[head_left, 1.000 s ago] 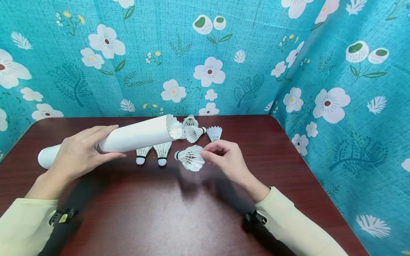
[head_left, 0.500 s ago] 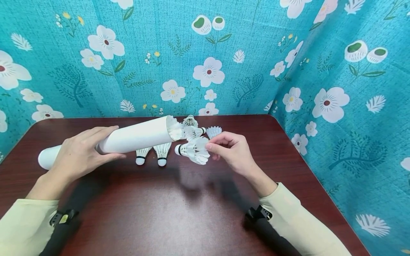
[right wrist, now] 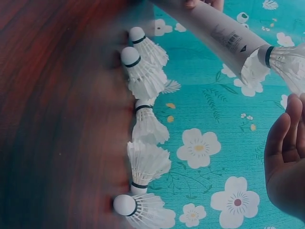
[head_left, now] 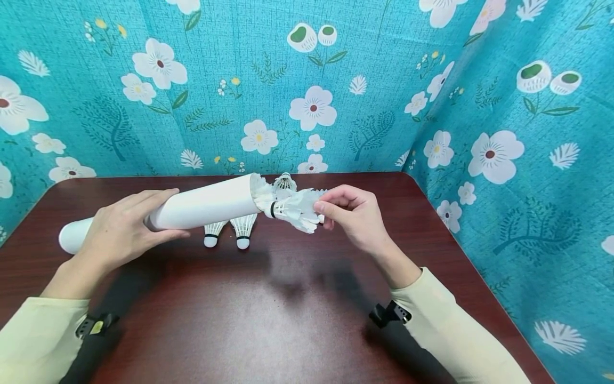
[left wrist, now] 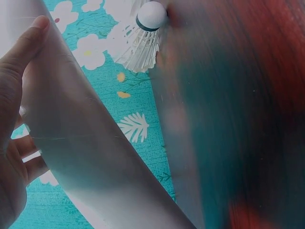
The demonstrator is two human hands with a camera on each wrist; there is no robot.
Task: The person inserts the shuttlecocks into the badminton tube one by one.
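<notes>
Flowered blue cloth [head_left: 220,42] hangs along the far and right edges of the dark worktop [head_left: 230,304]. The white tube [head_left: 206,202] slants over the worktop's far left part, one end towards the left edge, its open mouth facing the middle of the far edge. It looks light, stiff and smooth enough to slip; around mid-length seems a good place to hold. The left hand [head_left: 117,226] is wrapped round it there. The right hand [head_left: 355,213] pinches the feather rim of a shuttlecock [head_left: 298,209], cork end at the mouth. This should be nearly weightless, with a firm cork and fragile feathers, so a soft pinch suits the rim. Loose shuttlecocks [head_left: 243,234] lie near the far edge.

Ragged white feathers [head_left: 260,193] show in the mouth; how many shuttlecocks sit deeper is hidden. Whether the cork has entered or only overlaps the mouth, I cannot tell. The held shuttlecock covers some loose ones in the head view, and the right wrist view cuts off its feathers.
</notes>
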